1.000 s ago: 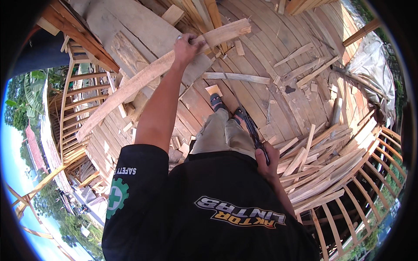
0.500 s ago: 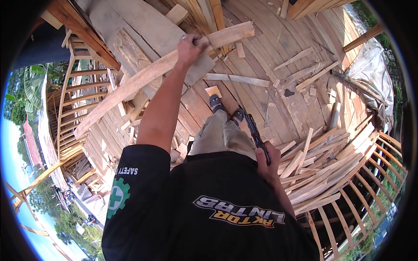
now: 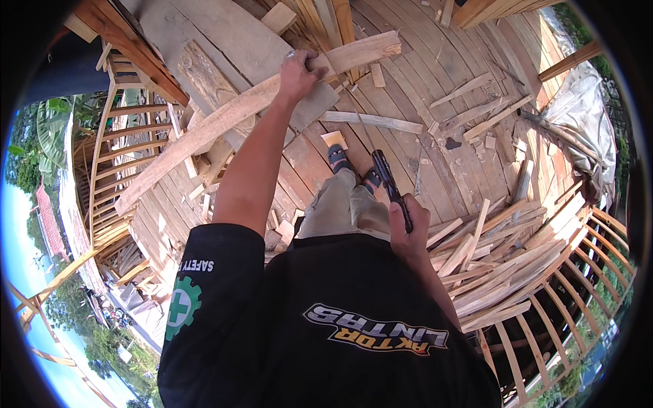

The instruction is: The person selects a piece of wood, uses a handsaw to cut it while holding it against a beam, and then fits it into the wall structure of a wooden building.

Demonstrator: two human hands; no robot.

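Observation:
A long wooden board (image 3: 224,122) lies slantwise across a wide plank surface (image 3: 197,34), its far right end sticking out over the floor. My left hand (image 3: 299,75) presses down on it close to that end, fingers curled over its edge. In my right hand (image 3: 410,224) is the dark handle of a handsaw (image 3: 388,180). The thin blade, seen nearly edge-on, runs from the handle toward the board just right of my left hand. How deep the blade sits in the wood I cannot tell.
Offcuts and thin strips (image 3: 469,109) litter the plank floor (image 3: 401,88). A heap of cut slats (image 3: 503,265) lies at the right beside a slatted railing (image 3: 564,292). Another railing (image 3: 132,143) stands at the left. A pale tarp (image 3: 581,102) hangs at the far right.
My right hand has pushed the saw forward and slightly left, toward the board. My left hand and the board stay nearly where they were.

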